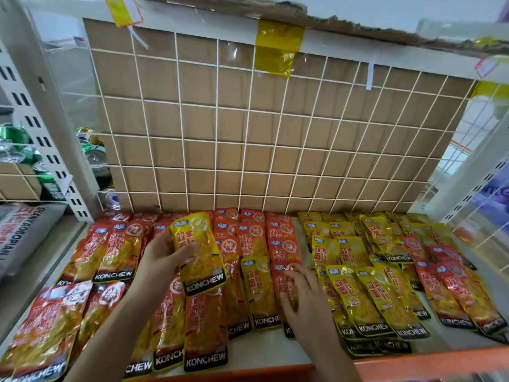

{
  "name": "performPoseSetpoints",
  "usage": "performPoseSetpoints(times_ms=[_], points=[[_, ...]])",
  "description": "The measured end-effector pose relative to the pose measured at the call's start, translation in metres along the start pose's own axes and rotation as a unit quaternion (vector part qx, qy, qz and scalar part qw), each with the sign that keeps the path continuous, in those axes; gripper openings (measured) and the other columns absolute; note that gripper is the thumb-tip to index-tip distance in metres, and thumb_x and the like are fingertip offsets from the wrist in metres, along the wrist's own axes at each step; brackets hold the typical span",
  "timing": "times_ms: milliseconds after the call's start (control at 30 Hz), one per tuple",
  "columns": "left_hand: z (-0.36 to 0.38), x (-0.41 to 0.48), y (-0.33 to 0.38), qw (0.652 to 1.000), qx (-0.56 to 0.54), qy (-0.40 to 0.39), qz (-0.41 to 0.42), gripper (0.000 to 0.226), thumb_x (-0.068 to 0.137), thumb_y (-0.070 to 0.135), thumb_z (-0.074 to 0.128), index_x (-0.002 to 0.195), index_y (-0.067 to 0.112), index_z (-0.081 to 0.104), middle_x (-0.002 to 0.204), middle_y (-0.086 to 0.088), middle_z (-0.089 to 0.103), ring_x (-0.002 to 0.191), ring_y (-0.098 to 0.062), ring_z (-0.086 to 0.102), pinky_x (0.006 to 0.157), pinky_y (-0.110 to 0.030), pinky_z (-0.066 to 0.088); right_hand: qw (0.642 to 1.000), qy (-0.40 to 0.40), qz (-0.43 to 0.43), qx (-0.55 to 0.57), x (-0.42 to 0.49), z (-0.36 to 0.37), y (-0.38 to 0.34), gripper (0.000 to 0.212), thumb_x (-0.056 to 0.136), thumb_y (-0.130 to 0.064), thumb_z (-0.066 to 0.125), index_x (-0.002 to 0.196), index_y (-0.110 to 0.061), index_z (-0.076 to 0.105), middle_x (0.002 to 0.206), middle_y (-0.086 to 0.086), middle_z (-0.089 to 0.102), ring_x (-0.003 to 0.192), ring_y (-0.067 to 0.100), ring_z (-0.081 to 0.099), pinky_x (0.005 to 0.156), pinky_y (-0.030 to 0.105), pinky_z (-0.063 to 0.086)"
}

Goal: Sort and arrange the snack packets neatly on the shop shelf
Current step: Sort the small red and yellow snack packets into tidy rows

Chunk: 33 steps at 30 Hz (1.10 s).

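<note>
Figure: shop shelf [261, 351] seen from my head camera. Each packet whose lower edge shows carries "KONCHEW" in white on a black band. Above it are large Chinese characters and a small blue brand tag, too small for me to read.

The packets come in two colours. The red packets [115, 252] fill the 9 o'clock half of the shelf and the yellow packets [355, 293] fill the 3 o'clock half. Both lie overlapped in rows, so I cannot give a full count.

- One stray yellow packet [259, 290] lies flat among the red.
- At least three stray red packets [451, 293] lie among the yellow toward 3 o'clock.

My left grip [162, 257] holds one held yellow packet [205, 274], thumb curled over its face. The packet is tilted and raised above the red rows, at 3 o'clock of the palm.

My right grip [308, 299] is at 4 o'clock from that packet. It rests with spread, nearly straight fingers on a covered red packet [283, 274], just beside the stray yellow one, and grasps nothing.

Behind the shelf at 12 o'clock stands a cardboard-backed wire grid [234, 119] with a strip of yellow tape [278, 48]. At 9 o'clock are green cans [16, 150] and a grey sack [24, 238] printed "SHANYAOBOPIAN".
</note>
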<state>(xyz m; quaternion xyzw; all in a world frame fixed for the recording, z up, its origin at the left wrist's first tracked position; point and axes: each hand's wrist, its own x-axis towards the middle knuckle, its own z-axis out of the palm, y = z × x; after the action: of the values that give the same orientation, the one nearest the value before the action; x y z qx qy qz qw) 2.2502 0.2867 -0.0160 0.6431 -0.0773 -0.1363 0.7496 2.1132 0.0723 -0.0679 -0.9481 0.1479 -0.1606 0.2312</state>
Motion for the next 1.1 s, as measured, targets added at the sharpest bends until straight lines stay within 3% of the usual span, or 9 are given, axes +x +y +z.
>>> performPoseSetpoints(times_ms=[100, 200, 233, 300, 367, 433, 733, 1100], points=[[-0.016, -0.006, -0.004, 1.0, 0.009, 0.015, -0.01, 0.032, 0.077, 0.013, 0.066, 0.109, 0.016, 0.06, 0.094, -0.003, 0.073, 0.09, -0.025, 0.068, 0.077, -0.04, 0.054, 1.0, 0.0, 0.007, -0.023, 0.002, -0.001, -0.003, 0.043, 0.093, -0.044, 0.041, 0.129, -0.022, 0.05, 0.14, -0.006, 0.04, 0.129, 0.013, 0.036, 0.103, 0.022, 0.021], [-0.027, -0.012, -0.009, 0.999, 0.019, 0.025, -0.024, 0.048, 0.073, 0.017, 0.067, 0.12, 0.017, 0.056, 0.095, 0.001, 0.073, 0.089, -0.019, 0.069, 0.077, -0.038, 0.053, 0.997, -0.053, -0.027, -0.049, 0.017, -0.005, -0.01, 0.079, 0.081, -0.07, 0.008, 0.136, -0.025, 0.042, 0.142, -0.009, 0.039, 0.133, 0.01, 0.032, 0.105, 0.022, 0.016], [-0.029, -0.013, -0.01, 0.999, 0.015, 0.025, -0.029, 0.05, 0.073, 0.017, 0.067, 0.121, 0.016, 0.055, 0.096, 0.0, 0.073, 0.087, -0.019, 0.069, 0.074, -0.037, 0.053, 0.994, -0.088, -0.045, -0.056, 0.025, -0.007, -0.013, 0.077, 0.082, -0.07, 0.01, 0.139, -0.026, 0.037, 0.144, -0.011, 0.037, 0.134, 0.007, 0.029, 0.107, 0.019, 0.013], [-0.035, -0.015, -0.011, 0.999, 0.01, 0.021, -0.035, 0.044, 0.076, 0.014, 0.066, 0.118, 0.016, 0.056, 0.094, -0.001, 0.073, 0.083, -0.02, 0.07, 0.063, -0.03, 0.055, 0.982, -0.158, -0.071, -0.068, 0.043, -0.011, -0.021, 0.061, 0.088, -0.057, 0.037, 0.142, -0.028, 0.032, 0.145, -0.013, 0.034, 0.135, 0.004, 0.025, 0.109, 0.019, 0.013], [-0.038, -0.018, -0.01, 0.999, 0.014, 0.017, -0.032, 0.029, 0.081, 0.008, 0.062, 0.109, 0.017, 0.058, 0.09, 0.002, 0.074, 0.08, -0.018, 0.071, 0.055, -0.022, 0.054, 0.974, -0.201, -0.068, -0.083, 0.057, -0.014, -0.03, 0.072, 0.082, -0.05, 0.058, 0.143, -0.027, 0.029, 0.147, -0.011, 0.031, 0.136, 0.007, 0.024, 0.112, 0.026, 0.016], [-0.039, -0.021, -0.008, 0.999, 0.025, 0.016, -0.024, 0.023, 0.084, 0.005, 0.061, 0.101, 0.02, 0.059, 0.087, 0.004, 0.074, 0.078, -0.016, 0.07, 0.054, -0.019, 0.053, 0.965, -0.227, -0.059, -0.114, 0.066, -0.015, -0.036, 0.082, 0.076, -0.049, 0.066, 0.145, -0.026, 0.027, 0.147, -0.008, 0.032, 0.136, 0.012, 0.025, 0.112, 0.031, 0.019], [-0.052, -0.024, -0.014, 0.999, 0.037, 0.006, -0.03, 0.033, 0.078, 0.011, 0.068, 0.109, 0.014, 0.06, 0.097, -0.006, 0.072, 0.087, -0.024, 0.07, 0.073, -0.04, 0.054, 0.939, -0.312, -0.037, -0.14, 0.093, -0.014, -0.051, 0.078, 0.062, -0.039, 0.082, 0.127, -0.024, 0.043, 0.131, -0.004, 0.044, 0.119, 0.015, 0.043, 0.101, 0.031, 0.036], [-0.056, -0.027, -0.024, 0.998, 0.051, 0.01, -0.034, 0.029, 0.08, 0.011, 0.065, 0.108, 0.018, 0.059, 0.096, -0.003, 0.073, 0.087, -0.022, 0.07, 0.073, -0.039, 0.054, 0.929, -0.336, -0.039, -0.15, 0.099, -0.009, -0.05, 0.06, 0.059, -0.044, 0.081, 0.097, -0.027, 0.039, 0.104, -0.006, 0.042, 0.092, 0.012, 0.038, 0.082, 0.029, 0.037]])
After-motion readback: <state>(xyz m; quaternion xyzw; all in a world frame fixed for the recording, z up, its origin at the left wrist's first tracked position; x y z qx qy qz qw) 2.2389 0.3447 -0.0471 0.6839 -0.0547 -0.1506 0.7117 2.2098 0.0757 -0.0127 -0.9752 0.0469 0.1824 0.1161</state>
